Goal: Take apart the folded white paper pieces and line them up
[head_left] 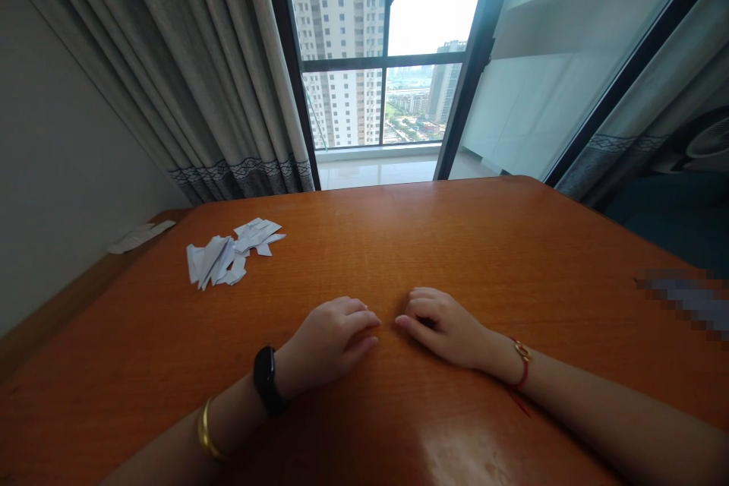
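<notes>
My left hand (pixel 336 338) rests on the orange-brown wooden table (pixel 353 243), its fingers loosely bent and thumb apart, holding nothing. A black wristband (pixel 267 381) and a gold bangle (pixel 209 431) are on that arm. Just to the right, across a small gap, my right hand (pixel 447 325) lies on the tabletop with curled fingers, the thumb apart from them and nothing between. Its wrist carries a red string bracelet (pixel 522 364). Beyond my left hand, on the left part of the table, lies a loose pile of torn white paper pieces (pixel 213 262).
A flat pale strip (pixel 141 236) lies at the table's far left edge by the wall. Behind the table are a grey curtain (pixel 228 76) and a glass door with a dark frame (pixel 478 53). A blurred patch (pixel 692 300) covers something at the right edge.
</notes>
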The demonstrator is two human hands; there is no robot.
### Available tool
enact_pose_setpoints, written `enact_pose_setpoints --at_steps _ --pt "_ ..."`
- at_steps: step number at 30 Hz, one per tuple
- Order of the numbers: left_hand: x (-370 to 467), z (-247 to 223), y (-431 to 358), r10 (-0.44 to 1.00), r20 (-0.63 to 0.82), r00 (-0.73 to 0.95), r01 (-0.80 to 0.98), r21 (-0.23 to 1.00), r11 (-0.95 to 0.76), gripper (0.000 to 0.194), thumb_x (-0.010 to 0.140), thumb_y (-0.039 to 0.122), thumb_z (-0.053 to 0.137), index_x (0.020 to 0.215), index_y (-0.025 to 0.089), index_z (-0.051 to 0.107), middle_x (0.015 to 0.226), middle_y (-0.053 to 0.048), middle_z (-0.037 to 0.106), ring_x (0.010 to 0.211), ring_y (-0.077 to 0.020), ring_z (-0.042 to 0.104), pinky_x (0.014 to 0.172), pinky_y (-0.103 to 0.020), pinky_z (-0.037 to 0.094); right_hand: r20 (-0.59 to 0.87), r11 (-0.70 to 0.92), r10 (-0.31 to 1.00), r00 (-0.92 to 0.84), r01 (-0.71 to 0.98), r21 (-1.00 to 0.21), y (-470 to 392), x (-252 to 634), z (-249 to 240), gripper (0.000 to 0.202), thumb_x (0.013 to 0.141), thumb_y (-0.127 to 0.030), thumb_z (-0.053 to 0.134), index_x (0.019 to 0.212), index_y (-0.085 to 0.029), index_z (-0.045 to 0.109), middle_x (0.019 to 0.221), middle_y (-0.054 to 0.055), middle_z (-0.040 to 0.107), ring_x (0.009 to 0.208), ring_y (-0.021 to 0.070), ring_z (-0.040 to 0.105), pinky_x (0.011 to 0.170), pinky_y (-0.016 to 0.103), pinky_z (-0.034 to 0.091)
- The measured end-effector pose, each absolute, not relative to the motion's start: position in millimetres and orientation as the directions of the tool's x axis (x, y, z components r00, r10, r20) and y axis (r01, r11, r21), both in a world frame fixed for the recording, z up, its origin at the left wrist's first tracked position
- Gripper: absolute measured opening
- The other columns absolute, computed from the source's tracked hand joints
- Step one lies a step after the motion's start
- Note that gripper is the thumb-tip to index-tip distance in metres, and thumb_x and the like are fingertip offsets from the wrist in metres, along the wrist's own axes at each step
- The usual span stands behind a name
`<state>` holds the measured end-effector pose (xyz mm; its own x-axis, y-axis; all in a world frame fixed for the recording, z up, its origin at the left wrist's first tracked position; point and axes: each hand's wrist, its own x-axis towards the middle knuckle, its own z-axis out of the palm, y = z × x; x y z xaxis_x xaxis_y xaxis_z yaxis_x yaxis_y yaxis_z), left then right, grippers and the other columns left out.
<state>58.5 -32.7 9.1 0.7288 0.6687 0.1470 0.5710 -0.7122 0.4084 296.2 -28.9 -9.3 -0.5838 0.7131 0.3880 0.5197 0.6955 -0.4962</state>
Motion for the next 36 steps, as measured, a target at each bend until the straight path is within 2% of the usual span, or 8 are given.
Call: enact_pose_setpoints --at_steps 23,30,36 --pt "58.7 9.2 -33.4 0.668 0.167 0.725 0.571 0.397 -0.719 0.021 0.089 0.024 0.054 0.108 0.021 0.063 0.100 -0.005 0.065 0.094 -0.0200 0.058 0.087 -0.032 0.047 0.376 0.692 0.717 -0.587 0.530 -0.490 -28.9 295.6 -8.7 0.035 0.094 -0.030 0.049 0.061 -0.018 0.051 0.063 0.000 0.053 0.063 0.0133 0.047 0.063 0.027 0.037" --pt "57.7 7.5 -33.2 0.657 0.211 0.724 0.548 0.403 -0.733 0.021 0.090 0.025 0.053 0.107 0.022 0.064 0.098 -0.006 0.065 0.093 -0.0198 0.059 0.087 -0.032 0.048 0.370 0.693 0.716 -0.592 0.533 -0.486 -29.2 295.2 -7.8 0.035 0.094 -0.030 0.048 0.061 -0.018 0.051 0.064 0.001 0.054 0.063 0.0136 0.048 0.064 0.027 0.039" --pt "58.3 8.8 -33.4 0.660 0.179 0.730 0.558 0.402 -0.726 0.022 0.090 0.024 0.053 0.108 0.021 0.064 0.101 -0.006 0.065 0.095 -0.0201 0.059 0.088 -0.033 0.047 0.370 0.692 0.716 -0.591 0.536 -0.484 -29.0 295.2 -8.0 0.034 0.094 -0.030 0.048 0.062 -0.018 0.053 0.064 0.001 0.056 0.064 0.0137 0.048 0.064 0.028 0.039"
